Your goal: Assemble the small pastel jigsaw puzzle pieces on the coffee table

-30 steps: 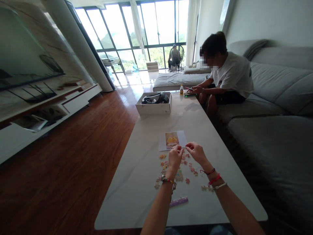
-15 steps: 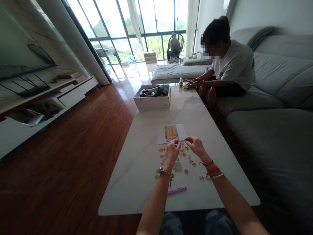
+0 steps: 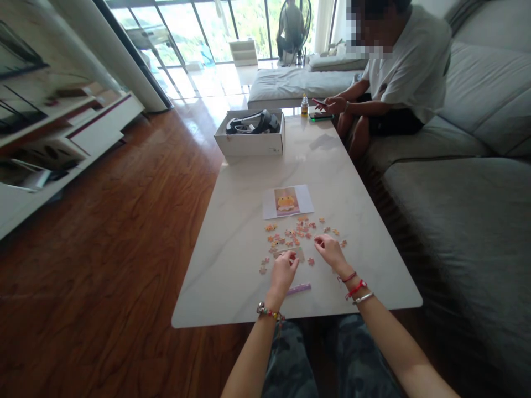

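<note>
Loose puzzle pieces point(image 3: 292, 234), mostly pink and orange, lie scattered on the white table. My left hand point(image 3: 284, 272) is closed in a pinch over the near side of a greyish joined puzzle section point(image 3: 299, 254), partly covering it. Whatever its fingertips may hold is too small to make out. To the right, my right hand point(image 3: 331, 251) is also pinched, low beside the pieces; I cannot make out anything between its fingers. Beyond the pieces lies a paper sheet point(image 3: 307, 199) with a printed picture of a yellow figure. A purple strip point(image 3: 299, 288) rests nearer to me.
At the table's point(image 3: 203, 287) far end stands a white box point(image 3: 249, 145) with a dark headset-like device in it. Near it are a small bottle point(image 3: 304, 105) and a person point(image 3: 398, 83) on the grey sofa point(image 3: 464, 221), holding a phone.
My left hand has drawn back toward me, uncovering more pieces. My right hand stays pinched and is now lower, beside the pieces. The view has tilted downward.
</note>
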Action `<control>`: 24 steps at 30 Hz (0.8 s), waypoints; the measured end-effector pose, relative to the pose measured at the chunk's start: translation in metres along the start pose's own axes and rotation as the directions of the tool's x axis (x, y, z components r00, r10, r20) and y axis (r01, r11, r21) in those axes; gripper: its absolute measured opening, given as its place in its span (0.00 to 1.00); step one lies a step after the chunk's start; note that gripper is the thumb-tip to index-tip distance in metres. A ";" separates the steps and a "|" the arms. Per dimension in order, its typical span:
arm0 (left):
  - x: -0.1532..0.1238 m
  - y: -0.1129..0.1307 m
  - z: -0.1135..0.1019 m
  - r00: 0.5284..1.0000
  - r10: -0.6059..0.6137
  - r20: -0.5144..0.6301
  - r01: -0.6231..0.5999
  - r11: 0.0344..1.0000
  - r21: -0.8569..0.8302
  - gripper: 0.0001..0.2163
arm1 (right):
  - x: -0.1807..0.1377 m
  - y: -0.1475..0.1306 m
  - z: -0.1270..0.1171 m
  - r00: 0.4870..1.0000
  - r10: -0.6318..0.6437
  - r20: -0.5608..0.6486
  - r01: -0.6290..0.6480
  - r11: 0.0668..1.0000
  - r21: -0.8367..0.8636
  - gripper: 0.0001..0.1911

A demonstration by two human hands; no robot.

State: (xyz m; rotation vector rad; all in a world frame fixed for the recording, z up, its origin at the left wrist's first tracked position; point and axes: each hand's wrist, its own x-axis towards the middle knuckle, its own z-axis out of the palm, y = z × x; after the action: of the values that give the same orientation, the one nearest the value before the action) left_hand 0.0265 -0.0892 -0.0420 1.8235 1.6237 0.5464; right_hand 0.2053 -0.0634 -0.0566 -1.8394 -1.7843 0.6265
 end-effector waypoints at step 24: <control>0.008 0.019 0.005 0.985 -0.043 0.170 0.118 0.880 -0.460 0.10 | -0.005 -0.012 -0.013 0.986 0.070 0.151 -0.138 0.850 0.508 0.12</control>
State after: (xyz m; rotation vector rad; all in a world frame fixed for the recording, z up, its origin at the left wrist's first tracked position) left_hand 0.0451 -0.0832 -0.0332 1.3938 1.3143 0.6750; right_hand 0.2040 -0.0689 -0.0393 -1.5477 -1.4038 1.1642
